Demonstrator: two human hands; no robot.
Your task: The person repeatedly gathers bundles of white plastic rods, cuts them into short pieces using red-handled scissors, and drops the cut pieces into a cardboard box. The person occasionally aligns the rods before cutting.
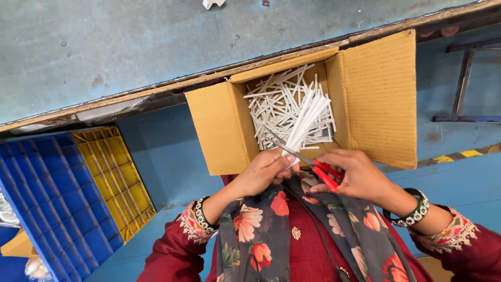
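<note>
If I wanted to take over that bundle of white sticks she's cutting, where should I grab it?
Probably at the lower end of the bundle of white sticks, near where the left hand pinches it, coming from the left. There the sticks sit tight together; the upper ends fan out over the cardboard box, and the red-handled scissors in the right hand close in from the right.

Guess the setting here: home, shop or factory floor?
Likely a small workshop or factory floor. A worn blue workbench, stacked blue and yellow plastic crates, and a cardboard box of cut white sticks suggest piecework; the right hand holds red-handled scissors.
</note>
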